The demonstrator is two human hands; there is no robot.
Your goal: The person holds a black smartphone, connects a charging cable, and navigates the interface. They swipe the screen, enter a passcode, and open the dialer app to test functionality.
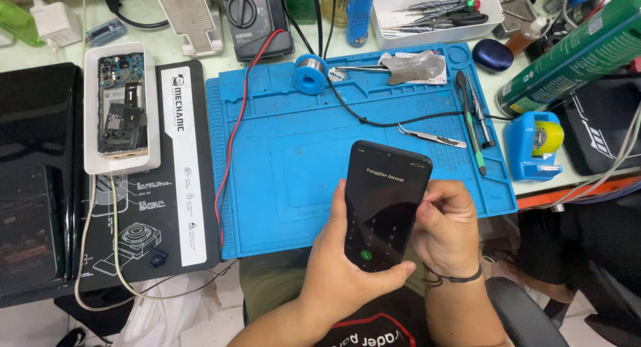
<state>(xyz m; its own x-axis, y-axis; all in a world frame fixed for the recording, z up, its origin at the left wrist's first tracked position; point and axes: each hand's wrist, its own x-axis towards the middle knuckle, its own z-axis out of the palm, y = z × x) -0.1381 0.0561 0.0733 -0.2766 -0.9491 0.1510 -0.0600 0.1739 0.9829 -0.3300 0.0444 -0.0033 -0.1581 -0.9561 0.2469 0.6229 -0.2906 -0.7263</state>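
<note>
1. Black glass is what we are seeing first: a smartphone (384,203) with its screen lit on a dial pad, its long axis running almost straight away from us, top end tipping slightly to the right and pointing toward the far edge of the blue work mat (294,147).
2. We are finding the phone held in the air over the mat's near edge, toward its near right corner, above the person's lap rather than lying on anything.
3. The left hand (344,267) is cradling the phone from below and from its left side, fingers wrapping the back, thumb lying across the lower edge near the green call button; it is clamped on the phone.
4. The right hand (447,230) is pressing against the phone's right edge, fingers curled inward, also gripping it. A dark band is circling that wrist.
5. Both forearms are rising from the bottom of the view and converging on the phone.
6. Tweezers (433,137) are lying on the mat beyond the phone, well apart from both hands.
</note>
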